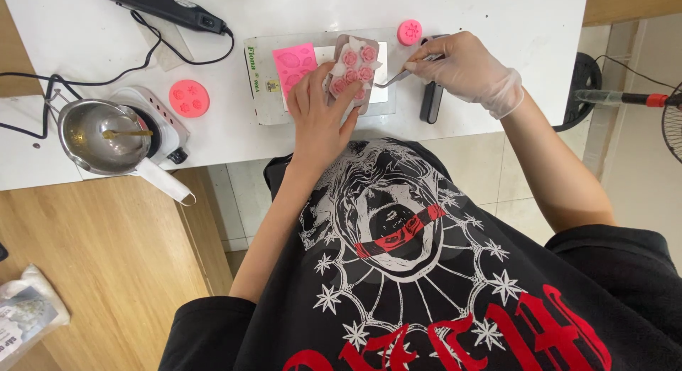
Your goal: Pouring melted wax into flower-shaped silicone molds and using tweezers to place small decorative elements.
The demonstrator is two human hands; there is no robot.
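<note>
While the left hand (320, 119) steadies the mould (353, 69), the gloved right hand's (465, 69) grip pinches a thin metal tool (392, 78).

1. One view only, head-worn, looking steeply down over the wearer's chest and lap.
2. Faces the white table (497, 15), which fills the frame from 10 to 1 o'clock.
3. Close range: both hands sit just above centre, near 12 o'clock; wooden floor (92, 271) shows at 8 o'clock.
</note>
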